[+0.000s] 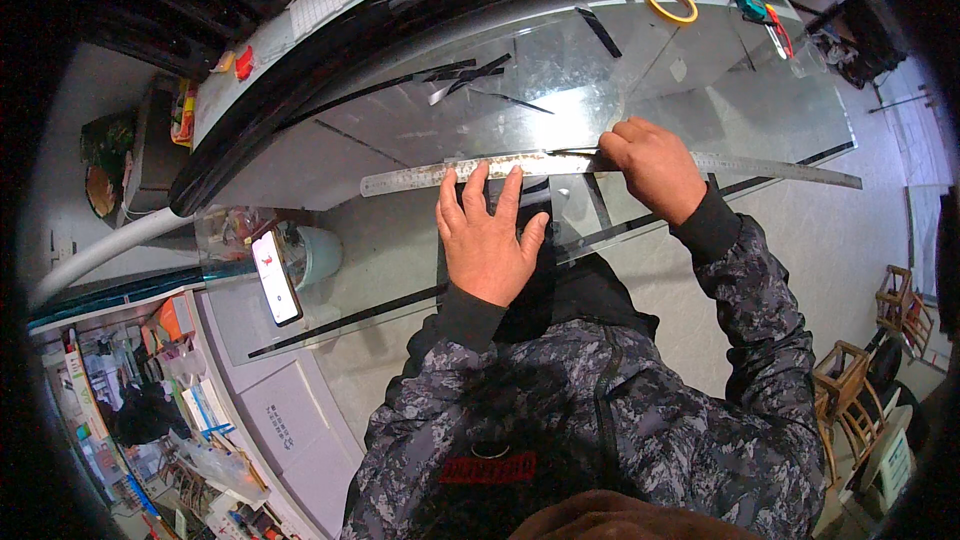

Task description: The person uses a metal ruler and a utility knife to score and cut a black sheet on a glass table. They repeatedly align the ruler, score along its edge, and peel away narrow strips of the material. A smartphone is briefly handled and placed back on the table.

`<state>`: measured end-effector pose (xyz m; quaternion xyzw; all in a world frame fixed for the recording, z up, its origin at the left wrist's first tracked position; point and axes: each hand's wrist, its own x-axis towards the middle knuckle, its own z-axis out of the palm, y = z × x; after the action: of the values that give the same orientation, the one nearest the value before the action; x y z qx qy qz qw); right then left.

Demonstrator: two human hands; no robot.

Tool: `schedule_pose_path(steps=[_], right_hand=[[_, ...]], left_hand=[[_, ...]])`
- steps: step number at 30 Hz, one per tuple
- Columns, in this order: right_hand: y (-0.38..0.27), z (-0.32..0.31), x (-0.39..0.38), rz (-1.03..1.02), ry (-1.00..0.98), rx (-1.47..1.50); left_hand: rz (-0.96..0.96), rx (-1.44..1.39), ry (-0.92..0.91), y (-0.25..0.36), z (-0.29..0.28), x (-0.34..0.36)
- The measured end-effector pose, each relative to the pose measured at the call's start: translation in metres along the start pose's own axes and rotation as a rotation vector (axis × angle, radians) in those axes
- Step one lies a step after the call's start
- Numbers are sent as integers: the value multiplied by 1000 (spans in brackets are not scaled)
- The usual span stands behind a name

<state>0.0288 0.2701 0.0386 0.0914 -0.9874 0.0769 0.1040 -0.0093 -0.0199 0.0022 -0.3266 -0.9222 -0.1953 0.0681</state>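
A long steel ruler [400, 180], worn and rust-spotted, lies from left to right across a glass sheet [460, 45]. My left hand [490, 240] rests flat on it with the fingers spread, the fingertips pressing its near part down. Under that hand runs a strip of black sheet [537, 202], partly covered by the ruler and my palm. My right hand [655, 165] is closed round a thin dark tool [575, 152], its narrow end pointing left along the ruler's far edge. The fist hides most of this tool, so its exact kind is unclear.
Black offcut strips [470, 75] lie on the glass beyond the ruler. A roll of yellow tape [671, 4] and a teal tape measure [752, 6] sit at the far right. A phone [275, 278] is on the left. Wooden stools [840, 375] stand at the right.
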Motion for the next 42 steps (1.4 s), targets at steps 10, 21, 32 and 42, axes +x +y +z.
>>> schedule_pose_path(steps=[10, 21, 32, 42], right_hand=[[2, 0, -3, 3, 14, 16], [19, 8, -14, 80, 58, 159], [24, 36, 13, 201, 350, -62], [-47, 49, 29, -271, 175, 248]], left_hand=[[4, -6, 7, 0, 0, 0], [-3, -4, -1, -1, 2, 0], [-3, -3, -2, -1, -1, 0], [-3, 20, 0, 1, -1, 0]])
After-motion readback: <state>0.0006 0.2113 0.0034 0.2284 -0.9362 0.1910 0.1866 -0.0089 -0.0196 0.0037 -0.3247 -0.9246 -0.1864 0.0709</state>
